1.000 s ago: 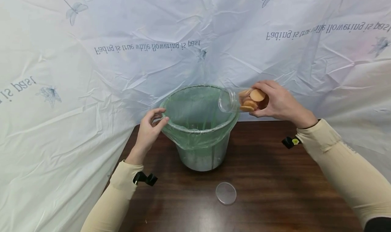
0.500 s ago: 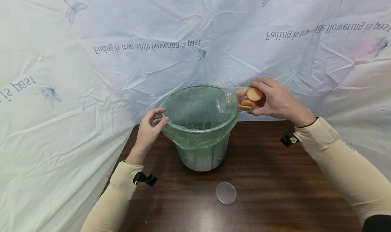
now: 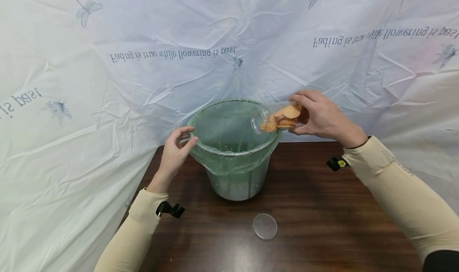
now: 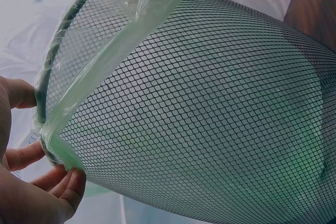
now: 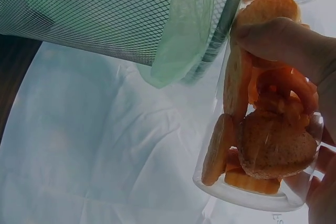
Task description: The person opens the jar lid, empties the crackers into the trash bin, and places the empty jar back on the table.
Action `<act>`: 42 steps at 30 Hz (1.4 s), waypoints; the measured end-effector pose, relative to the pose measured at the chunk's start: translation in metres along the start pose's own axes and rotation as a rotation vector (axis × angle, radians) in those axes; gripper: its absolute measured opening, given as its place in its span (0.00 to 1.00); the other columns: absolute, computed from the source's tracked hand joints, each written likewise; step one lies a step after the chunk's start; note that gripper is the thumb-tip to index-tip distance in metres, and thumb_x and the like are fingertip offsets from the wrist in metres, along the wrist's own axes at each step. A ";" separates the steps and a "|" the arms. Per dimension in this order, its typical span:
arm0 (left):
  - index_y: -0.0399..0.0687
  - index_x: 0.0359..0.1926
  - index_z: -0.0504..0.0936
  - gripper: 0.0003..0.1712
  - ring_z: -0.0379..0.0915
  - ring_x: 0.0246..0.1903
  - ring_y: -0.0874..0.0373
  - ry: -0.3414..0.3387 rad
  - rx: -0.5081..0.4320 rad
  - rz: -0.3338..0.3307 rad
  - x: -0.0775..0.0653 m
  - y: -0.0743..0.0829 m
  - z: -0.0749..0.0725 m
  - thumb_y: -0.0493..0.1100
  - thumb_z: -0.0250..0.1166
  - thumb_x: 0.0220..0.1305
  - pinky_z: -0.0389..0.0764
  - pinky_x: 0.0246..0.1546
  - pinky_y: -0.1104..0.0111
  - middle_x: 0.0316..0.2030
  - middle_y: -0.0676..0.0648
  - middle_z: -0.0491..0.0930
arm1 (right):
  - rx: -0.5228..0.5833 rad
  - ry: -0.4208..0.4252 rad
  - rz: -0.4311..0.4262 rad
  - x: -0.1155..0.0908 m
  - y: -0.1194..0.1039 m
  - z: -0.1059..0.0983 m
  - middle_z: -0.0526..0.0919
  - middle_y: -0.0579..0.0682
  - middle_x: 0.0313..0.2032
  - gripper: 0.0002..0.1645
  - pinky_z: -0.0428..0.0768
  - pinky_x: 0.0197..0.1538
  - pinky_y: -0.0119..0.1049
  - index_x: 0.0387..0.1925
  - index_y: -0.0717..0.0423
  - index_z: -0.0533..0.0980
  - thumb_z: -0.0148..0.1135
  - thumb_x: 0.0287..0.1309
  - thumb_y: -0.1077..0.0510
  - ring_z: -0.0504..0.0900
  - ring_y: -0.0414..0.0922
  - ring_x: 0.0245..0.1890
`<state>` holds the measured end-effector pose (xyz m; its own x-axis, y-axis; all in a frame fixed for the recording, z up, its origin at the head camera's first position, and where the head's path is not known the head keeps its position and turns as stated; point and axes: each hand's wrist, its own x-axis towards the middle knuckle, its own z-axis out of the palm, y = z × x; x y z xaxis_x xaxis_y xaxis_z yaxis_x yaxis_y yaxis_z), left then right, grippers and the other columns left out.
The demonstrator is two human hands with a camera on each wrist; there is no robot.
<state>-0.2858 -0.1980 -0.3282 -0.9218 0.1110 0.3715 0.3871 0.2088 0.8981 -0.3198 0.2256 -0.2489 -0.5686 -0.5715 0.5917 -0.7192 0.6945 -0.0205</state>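
My left hand [image 3: 174,152] grips the rim of a mesh trash can [image 3: 237,186] at its left side, fingers and thumb on the green bag [image 4: 100,77] folded over the rim. The right hand [image 3: 324,114] holds a clear plastic jar [image 3: 256,120] tipped sideways, its open mouth over the right part of the trash can. Inside the jar are several orange-brown, biscuit-like pieces [image 3: 287,114], some of them near the mouth. The right wrist view shows more pieces [image 5: 275,142] at the jar's base, with the jar's side close against the can's rim.
A clear round lid [image 3: 265,226] lies on the dark wooden table [image 3: 208,240] in front of the trash can. White printed sheeting [image 3: 172,21] hangs behind and on both sides.
My right hand has moved slightly left with the jar, whose mouth reaches farther over the trash can. The pieces have slid toward the mouth. The left hand stays put.
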 end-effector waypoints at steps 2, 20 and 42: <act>0.35 0.63 0.70 0.28 0.65 0.59 0.50 -0.002 0.000 0.004 0.000 0.000 0.000 0.43 0.63 0.67 0.66 0.62 0.53 0.62 0.42 0.67 | -0.008 0.004 -0.013 0.001 0.000 0.000 0.74 0.62 0.53 0.50 0.74 0.51 0.56 0.55 0.60 0.73 0.85 0.23 0.55 0.72 0.59 0.52; 0.34 0.63 0.71 0.28 0.65 0.58 0.48 -0.006 -0.007 0.012 0.000 -0.001 0.000 0.43 0.63 0.67 0.66 0.61 0.52 0.61 0.41 0.68 | -0.069 0.017 -0.067 0.007 -0.002 -0.001 0.75 0.62 0.53 0.51 0.75 0.51 0.56 0.55 0.62 0.74 0.86 0.22 0.54 0.73 0.59 0.53; 0.35 0.63 0.71 0.26 0.66 0.58 0.49 -0.002 -0.016 0.011 0.000 0.000 0.000 0.43 0.63 0.67 0.67 0.60 0.53 0.61 0.42 0.68 | -0.176 0.020 -0.128 0.017 -0.004 -0.003 0.76 0.61 0.52 0.54 0.75 0.52 0.55 0.55 0.61 0.74 0.87 0.18 0.52 0.75 0.60 0.50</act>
<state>-0.2857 -0.1984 -0.3284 -0.9174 0.1148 0.3811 0.3969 0.1923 0.8975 -0.3256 0.2142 -0.2359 -0.4683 -0.6521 0.5962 -0.7029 0.6838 0.1958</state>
